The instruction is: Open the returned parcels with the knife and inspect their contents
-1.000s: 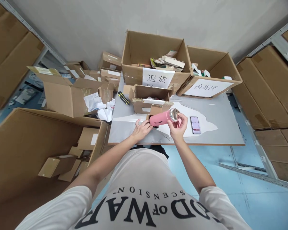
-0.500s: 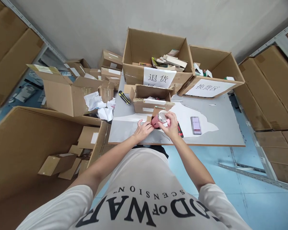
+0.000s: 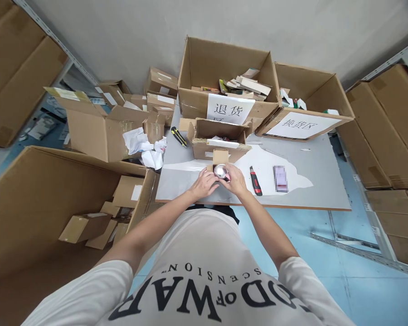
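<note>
A pink cup (image 3: 221,171) with a shiny silver round top stands upright in the opening of a small cardboard box (image 3: 220,156), whose flap is raised at the back. My right hand (image 3: 236,181) closes around the cup from the right, fingers by its top. On the other side, my left hand (image 3: 204,184) is closed at the small box's left edge, steadying it. How deep the cup sits is hidden by my hands. To the right lies a red and black utility knife (image 3: 255,181).
Behind the hands stands an open carton (image 3: 217,151). Two larger labelled boxes, one with a 退货 sign (image 3: 228,108) and one with a 换货区 sign (image 3: 297,124), line the back. A phone (image 3: 280,179) and a yellow box cutter (image 3: 179,137) lie on the table (image 3: 326,181). Crumpled paper (image 3: 136,141) is left.
The pink cup has gone from tilted to upright, into the small box. My right hand has moved left with it, uncovering the red utility knife. The view has shifted slightly.
</note>
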The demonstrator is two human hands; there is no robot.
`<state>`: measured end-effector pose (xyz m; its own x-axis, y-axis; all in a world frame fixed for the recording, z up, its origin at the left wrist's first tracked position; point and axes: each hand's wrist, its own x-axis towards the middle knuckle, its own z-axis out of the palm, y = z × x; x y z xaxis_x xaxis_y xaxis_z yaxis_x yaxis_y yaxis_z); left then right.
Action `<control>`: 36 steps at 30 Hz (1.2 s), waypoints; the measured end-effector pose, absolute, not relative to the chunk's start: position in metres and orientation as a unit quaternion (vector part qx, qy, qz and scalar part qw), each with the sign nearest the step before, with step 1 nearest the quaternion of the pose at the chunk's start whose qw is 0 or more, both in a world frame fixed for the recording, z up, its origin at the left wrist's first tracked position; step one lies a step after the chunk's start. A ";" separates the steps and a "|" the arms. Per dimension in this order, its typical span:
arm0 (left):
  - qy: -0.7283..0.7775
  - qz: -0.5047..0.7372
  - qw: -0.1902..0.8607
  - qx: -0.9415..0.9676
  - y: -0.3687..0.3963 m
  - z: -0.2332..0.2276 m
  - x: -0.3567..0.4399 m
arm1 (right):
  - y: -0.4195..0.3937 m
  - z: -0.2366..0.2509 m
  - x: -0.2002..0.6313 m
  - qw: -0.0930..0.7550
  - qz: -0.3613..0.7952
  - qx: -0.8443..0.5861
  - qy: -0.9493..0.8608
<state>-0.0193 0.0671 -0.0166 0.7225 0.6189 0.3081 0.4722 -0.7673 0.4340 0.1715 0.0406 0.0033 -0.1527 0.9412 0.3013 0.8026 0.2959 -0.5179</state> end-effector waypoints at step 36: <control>0.326 0.110 0.217 0.913 0.121 0.030 -0.012 | 0.055 0.021 0.194 0.176 0.158 -0.506 -0.830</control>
<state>-0.0120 0.1212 0.0300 0.7626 0.6441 0.0605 0.5484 -0.6932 0.4677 0.1939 0.0550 0.0211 -0.4262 0.8950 0.1317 0.7844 0.4381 -0.4391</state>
